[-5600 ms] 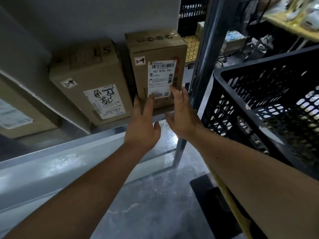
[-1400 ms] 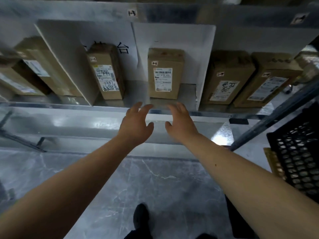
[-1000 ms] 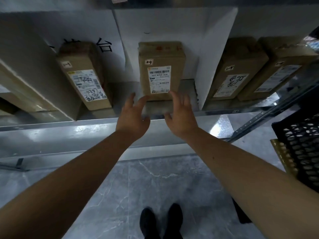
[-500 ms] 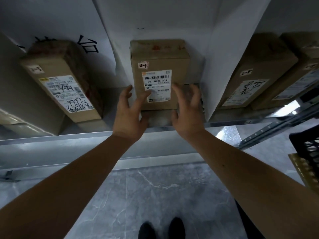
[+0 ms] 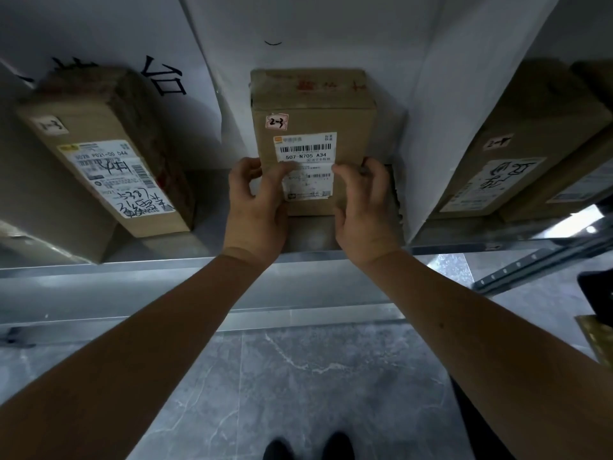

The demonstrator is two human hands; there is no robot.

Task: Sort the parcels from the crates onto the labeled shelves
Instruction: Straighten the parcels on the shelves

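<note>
A brown cardboard parcel (image 5: 313,127) with a "2-3" sticker and a white barcode label stands upright in the middle bay of the metal shelf (image 5: 199,263). My left hand (image 5: 257,207) grips its lower left edge, fingers curled round the corner and thumb across the label. My right hand (image 5: 365,207) grips its lower right edge the same way. The parcel's bottom rests on the shelf board between white divider panels.
Another "2-3" parcel (image 5: 109,154) leans in the bay to the left. Two parcels, one (image 5: 504,154) marked "2-4", sit in the right bay behind a white divider (image 5: 438,127). A black crate's corner (image 5: 597,293) shows at right. Grey marble floor and my shoes lie below.
I have come closer to the shelf. Both hands moved from open in front of the parcel to curled round its lower side edges.
</note>
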